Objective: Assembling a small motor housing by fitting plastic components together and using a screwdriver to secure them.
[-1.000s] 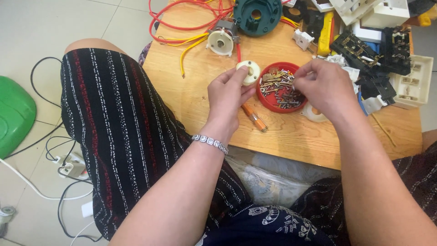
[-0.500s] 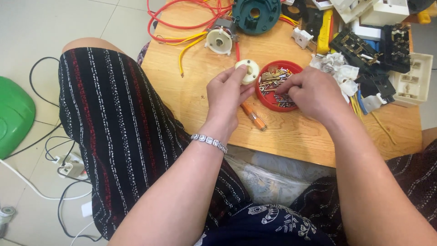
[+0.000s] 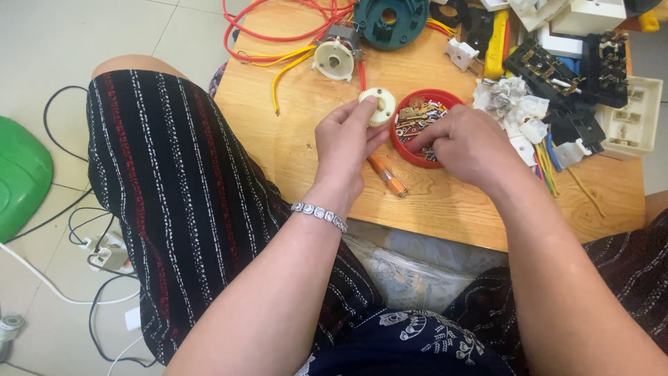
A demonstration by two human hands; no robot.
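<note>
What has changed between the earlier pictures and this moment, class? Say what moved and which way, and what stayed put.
The right hand moved left from the pile of white plastic parts to the red dish, and its fingers now dip among the small metal pieces there. The left hand kept its hold on the round cream part beside the dish. The orange screwdriver and the wooden table stayed as they were.

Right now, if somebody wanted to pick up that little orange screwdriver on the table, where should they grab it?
Probably by the orange handle, the thicker end, which lies free on the wooden table pointing toward the near edge. Coming from above and the near side looks best: its other end is tucked under the left hand, and the red dish crowds the far side.
</note>
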